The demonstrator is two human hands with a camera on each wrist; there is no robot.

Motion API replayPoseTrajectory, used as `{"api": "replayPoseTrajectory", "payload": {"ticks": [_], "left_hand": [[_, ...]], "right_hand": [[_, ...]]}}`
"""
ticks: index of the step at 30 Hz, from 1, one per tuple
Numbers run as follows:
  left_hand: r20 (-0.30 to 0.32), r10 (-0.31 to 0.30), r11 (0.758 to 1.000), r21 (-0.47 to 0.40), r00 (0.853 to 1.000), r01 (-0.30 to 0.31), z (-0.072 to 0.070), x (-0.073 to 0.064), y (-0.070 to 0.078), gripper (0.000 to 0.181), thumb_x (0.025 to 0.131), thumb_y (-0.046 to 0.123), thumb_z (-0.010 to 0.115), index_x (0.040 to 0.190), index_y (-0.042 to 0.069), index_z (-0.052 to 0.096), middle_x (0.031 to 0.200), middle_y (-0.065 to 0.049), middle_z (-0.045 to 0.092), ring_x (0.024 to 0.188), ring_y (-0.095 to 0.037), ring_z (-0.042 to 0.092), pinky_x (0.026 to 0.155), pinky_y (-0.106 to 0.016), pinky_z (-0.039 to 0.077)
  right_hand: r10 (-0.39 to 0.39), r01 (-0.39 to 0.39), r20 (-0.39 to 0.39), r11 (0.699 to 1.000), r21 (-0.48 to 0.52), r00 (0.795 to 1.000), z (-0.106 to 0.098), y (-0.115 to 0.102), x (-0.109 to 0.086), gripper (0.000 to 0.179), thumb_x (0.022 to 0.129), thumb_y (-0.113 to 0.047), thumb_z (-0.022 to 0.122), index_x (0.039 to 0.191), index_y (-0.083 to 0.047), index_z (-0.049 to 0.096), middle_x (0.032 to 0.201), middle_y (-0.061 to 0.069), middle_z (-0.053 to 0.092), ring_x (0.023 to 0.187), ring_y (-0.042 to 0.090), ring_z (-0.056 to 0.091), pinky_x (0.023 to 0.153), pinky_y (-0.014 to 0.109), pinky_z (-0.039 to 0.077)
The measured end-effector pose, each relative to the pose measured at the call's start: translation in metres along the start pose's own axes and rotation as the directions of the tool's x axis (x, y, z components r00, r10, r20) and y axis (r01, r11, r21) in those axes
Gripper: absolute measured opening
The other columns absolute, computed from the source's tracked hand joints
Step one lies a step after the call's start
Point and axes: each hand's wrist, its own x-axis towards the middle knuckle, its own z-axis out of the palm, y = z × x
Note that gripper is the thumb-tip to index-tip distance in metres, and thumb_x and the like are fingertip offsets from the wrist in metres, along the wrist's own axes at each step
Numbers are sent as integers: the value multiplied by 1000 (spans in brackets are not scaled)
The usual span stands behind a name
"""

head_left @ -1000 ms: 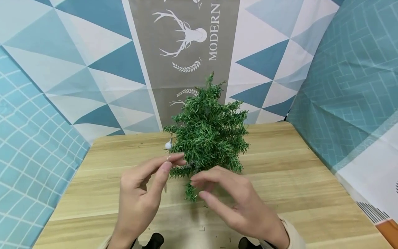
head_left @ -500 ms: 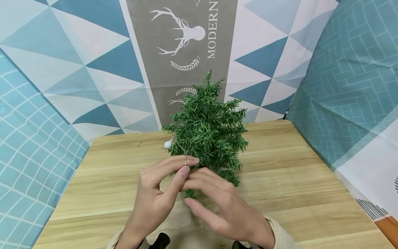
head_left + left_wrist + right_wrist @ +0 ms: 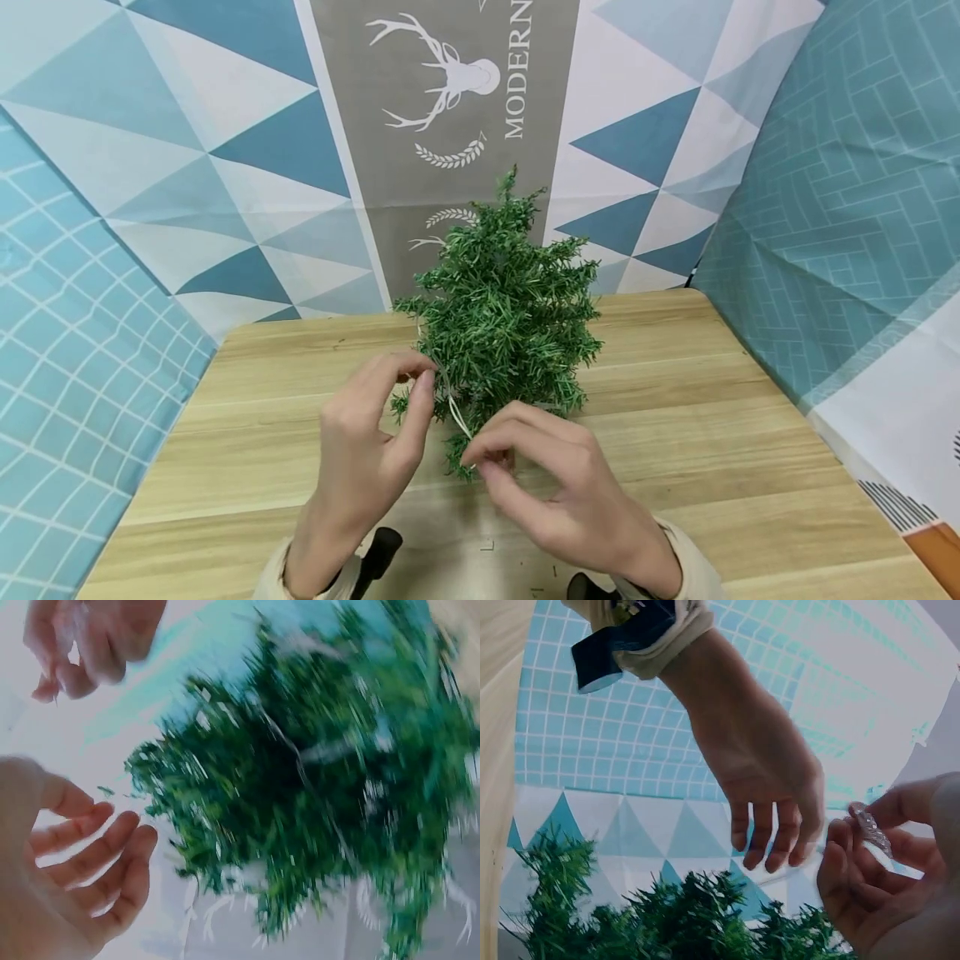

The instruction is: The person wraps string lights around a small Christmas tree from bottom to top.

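A small green artificial Christmas tree [image 3: 502,325] stands on the wooden table in front of both hands. My right hand [image 3: 555,492] pinches a shiny, clear, textured piece [image 3: 871,831] between thumb and fingers, low in front of the tree. From those fingers a thin pale cord [image 3: 455,410] runs up to the tree's left side. Beside that side, my left hand [image 3: 375,433] has its thumb and forefinger tips near the cord's upper end. In the left wrist view its fingers are loosely bent with nothing visible between them. Another pale cord stretch [image 3: 304,769] crosses the branches.
The wooden table [image 3: 712,467] ends at patterned cloth walls at the back and sides. Small dark scraps and a tiny pale bit [image 3: 487,545] lie near its front. A black wrist mount [image 3: 380,550] sits at the left sleeve.
The left fingers pinched the cord half a second ago; now the right fingers pinch its end and have drawn it down-right. The white ball at the tree's left is now out of sight.
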Motion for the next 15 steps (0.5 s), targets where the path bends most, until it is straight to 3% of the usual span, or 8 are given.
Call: {"api": "replayPoseTrajectory", "payload": {"ticks": [4, 7, 11, 15], "left_hand": [[144, 53, 995, 73, 988, -64, 2, 0, -8, 24, 89, 2, 52, 104, 1, 71, 112, -12, 68, 105, -25, 61, 93, -30, 48], [241, 46, 990, 118, 969, -77, 1, -2, -14, 21, 88, 2, 55, 100, 3, 72, 114, -12, 68, 110, -29, 57, 97, -37, 46], [243, 46, 981, 170, 969, -89, -4, -1, -19, 14, 89, 6, 58, 91, 3, 72, 103, -10, 69, 104, -31, 57, 95, -39, 45], [196, 45, 969, 231, 979, -91, -11, 1, -23, 15, 91, 11, 59, 87, 5, 72, 96, -9, 69, 94, -30, 56, 80, -40, 43]], "right_hand": [[149, -143, 117, 988, -52, 982, -4, 1, -8, 28, 86, 9, 60, 99, -14, 67, 89, -5, 62, 76, 1, 52, 67, 11, 46], [207, -197, 179, 978, -72, 962, -7, 1, -10, 29, 88, 8, 58, 99, -17, 66, 86, -8, 58, 75, -1, 49, 65, 11, 44], [230, -217, 188, 972, -86, 955, -13, 1, -10, 30, 87, 9, 56, 99, -17, 65, 86, -9, 57, 73, -1, 47, 63, 11, 43], [232, -211, 148, 967, -146, 961, -17, 4, -9, 28, 89, 8, 55, 99, -17, 66, 88, -9, 59, 72, -1, 47, 62, 10, 42]]}}
